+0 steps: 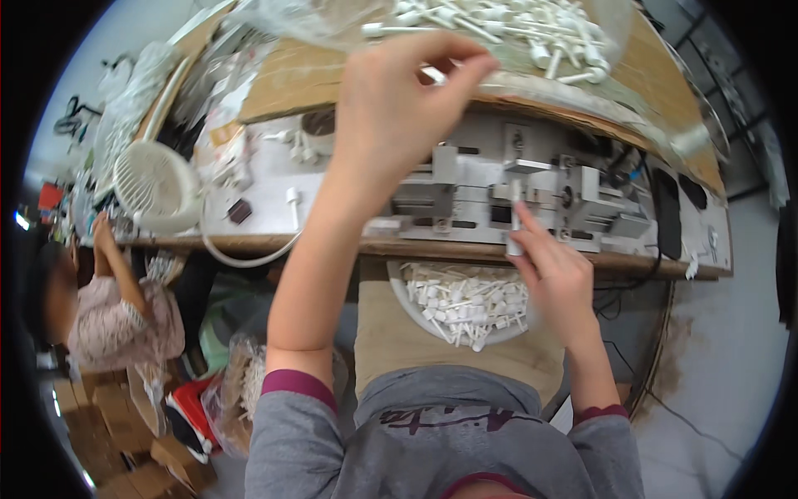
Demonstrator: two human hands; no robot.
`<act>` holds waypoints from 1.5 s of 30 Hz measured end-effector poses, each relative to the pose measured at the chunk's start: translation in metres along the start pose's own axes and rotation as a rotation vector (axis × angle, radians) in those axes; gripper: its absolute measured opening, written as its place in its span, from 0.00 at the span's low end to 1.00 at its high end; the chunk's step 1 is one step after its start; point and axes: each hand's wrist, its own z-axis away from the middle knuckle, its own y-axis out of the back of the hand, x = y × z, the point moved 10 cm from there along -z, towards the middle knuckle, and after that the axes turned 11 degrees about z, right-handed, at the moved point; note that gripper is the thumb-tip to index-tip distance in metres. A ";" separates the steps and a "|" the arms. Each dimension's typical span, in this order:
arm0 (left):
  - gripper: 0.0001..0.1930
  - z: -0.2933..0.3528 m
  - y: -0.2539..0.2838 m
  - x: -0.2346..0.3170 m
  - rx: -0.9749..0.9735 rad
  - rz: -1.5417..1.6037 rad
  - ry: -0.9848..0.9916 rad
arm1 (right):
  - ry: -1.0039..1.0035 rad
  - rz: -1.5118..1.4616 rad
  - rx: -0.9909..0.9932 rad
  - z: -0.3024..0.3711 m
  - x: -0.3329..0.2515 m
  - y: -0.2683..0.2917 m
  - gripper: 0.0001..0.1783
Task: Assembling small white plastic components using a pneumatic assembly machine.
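Note:
My left hand (pixel 399 104) is raised over the near side of a heap of white plastic stick parts with wider heads (pixel 499 21). Its thumb and fingertips come together in a pinch; whether anything sits between them is hidden. Lower and to the right, my right hand (pixel 555 270) is closed on a slim white plastic stick part (pixel 515 243) at the front of a metal clamping fixture (pixel 515 200). Its index finger points into the middle of the fixture. Below the bench edge, a white bowl (pixel 405 291) on my lap holds many similar white parts (pixel 474 303).
A white fan (pixel 154 187) stands on the bench at the left, its cable looping over the front edge. A black phone (pixel 667 214) lies right of the fixture. Cardboard (pixel 287 79) supports the heap. Another person (pixel 125 320) sits at the far left, near cardboard boxes (pixel 125 420).

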 end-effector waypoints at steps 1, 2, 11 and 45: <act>0.08 -0.010 -0.002 -0.001 0.015 -0.050 -0.030 | 0.012 0.003 -0.008 0.000 -0.001 -0.003 0.18; 0.10 -0.019 -0.006 0.000 0.034 -0.100 -0.060 | 0.027 0.005 -0.018 0.000 -0.001 -0.005 0.18; 0.09 -0.073 -0.093 -0.060 -0.163 -0.578 -0.333 | 0.138 0.223 -0.099 -0.024 -0.020 -0.005 0.09; 0.14 0.140 -0.088 0.031 -0.459 -0.434 -0.027 | -0.047 0.123 -0.075 -0.188 0.115 0.033 0.17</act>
